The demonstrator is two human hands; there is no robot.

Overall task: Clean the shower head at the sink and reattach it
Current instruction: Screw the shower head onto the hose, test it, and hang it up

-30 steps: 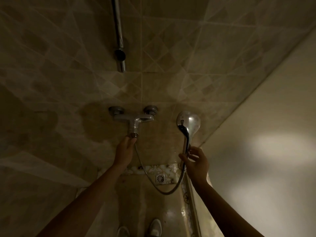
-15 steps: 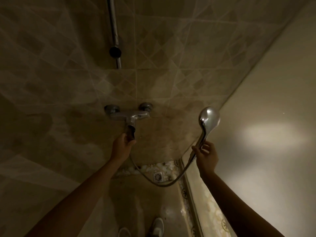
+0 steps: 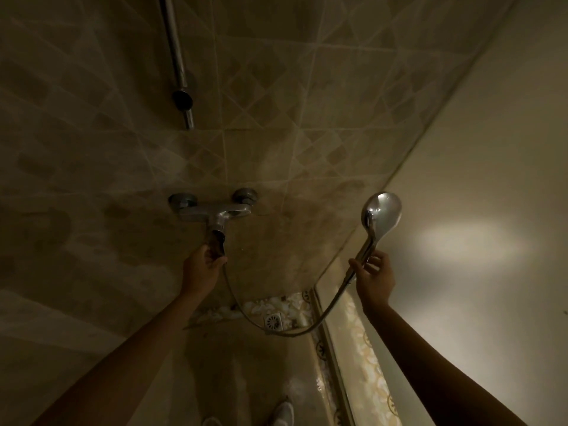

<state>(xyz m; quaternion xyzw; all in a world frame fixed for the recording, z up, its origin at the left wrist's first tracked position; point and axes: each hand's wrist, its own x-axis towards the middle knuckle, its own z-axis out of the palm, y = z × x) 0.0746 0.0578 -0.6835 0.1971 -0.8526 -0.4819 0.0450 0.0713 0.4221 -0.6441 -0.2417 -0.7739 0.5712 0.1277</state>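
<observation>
The chrome shower head (image 3: 382, 212) stands upright at the right, near the wall corner. My right hand (image 3: 372, 276) grips its handle just below the head. A metal hose (image 3: 325, 312) loops down from the handle and back up to the wall mixer (image 3: 215, 212). My left hand (image 3: 204, 262) grips the hose's end fitting right under the mixer's outlet; whether the fitting is joined to the outlet is hidden in the dim light.
A vertical slide rail (image 3: 176, 56) with a dark holder knob (image 3: 182, 99) runs up the tiled wall above the mixer. A floor drain (image 3: 273, 321) lies below the hose loop. A pale plain wall (image 3: 476, 210) closes the right side. My shoes (image 3: 282, 413) show at the bottom.
My right hand has carried the shower head to the right and turned it, so its shiny back now faces me. My left hand stays at the fitting under the mixer.
</observation>
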